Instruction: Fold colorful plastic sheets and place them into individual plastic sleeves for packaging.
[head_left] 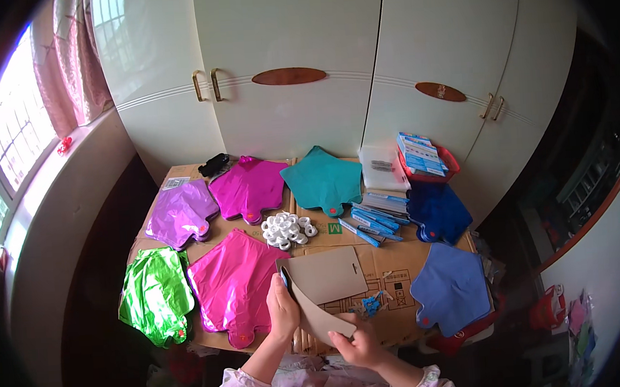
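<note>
The fingers of the left hand [282,316] grasp the upper left end of a bent beige card [319,319], with the thumb along its edge. The fingers of the right hand [362,343] pinch the same card at its lower right corner, so it curves in the space between the two hands. A small dark, blue-edged thing [284,276] shows at the left fingertips; what it is, I cannot tell.

Just beyond the fingers, a flat beige card [322,274] lies on the cardboard [392,256], a small slot near its right edge. Small blue pieces [371,305] sit near the right fingers, just beyond them. Directly left of the left fingers lies a pink foil star [230,287], and farther left a green foil piece [156,295]. Well to the right of the right fingers is a periwinkle foil piece [452,288].

Farther ahead of the left fingers is a heap of white rings [280,231]; ahead and to the right of them lie blue-and-white packets [375,221]. A teal foil star [322,182] lies beyond the rings, well ahead of both hands.
</note>
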`<act>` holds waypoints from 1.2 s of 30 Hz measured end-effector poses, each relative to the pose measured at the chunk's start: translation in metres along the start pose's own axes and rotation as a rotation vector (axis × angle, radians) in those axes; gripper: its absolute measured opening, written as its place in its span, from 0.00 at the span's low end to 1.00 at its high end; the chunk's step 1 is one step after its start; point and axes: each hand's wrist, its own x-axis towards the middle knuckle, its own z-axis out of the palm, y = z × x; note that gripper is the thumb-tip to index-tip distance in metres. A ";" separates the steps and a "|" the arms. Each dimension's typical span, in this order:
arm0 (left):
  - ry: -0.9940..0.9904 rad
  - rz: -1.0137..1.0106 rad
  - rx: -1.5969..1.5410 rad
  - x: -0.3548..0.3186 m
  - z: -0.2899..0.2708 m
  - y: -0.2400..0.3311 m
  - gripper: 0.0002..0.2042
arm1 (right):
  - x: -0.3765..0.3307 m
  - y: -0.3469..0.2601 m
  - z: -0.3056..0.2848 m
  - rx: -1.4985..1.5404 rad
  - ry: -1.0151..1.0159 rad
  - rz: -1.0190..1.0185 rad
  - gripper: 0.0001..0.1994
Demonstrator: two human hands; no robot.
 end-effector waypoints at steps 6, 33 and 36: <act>-0.203 0.480 0.652 -0.013 -0.001 0.050 0.09 | 0.042 0.000 -0.053 0.495 -0.170 0.078 0.21; -0.757 0.221 0.249 0.005 -0.027 0.080 0.05 | 0.062 -0.019 -0.060 -0.020 -0.075 0.052 0.03; -0.764 0.392 0.270 0.000 -0.028 0.079 0.05 | 0.063 -0.024 -0.067 -0.107 -0.191 -0.114 0.05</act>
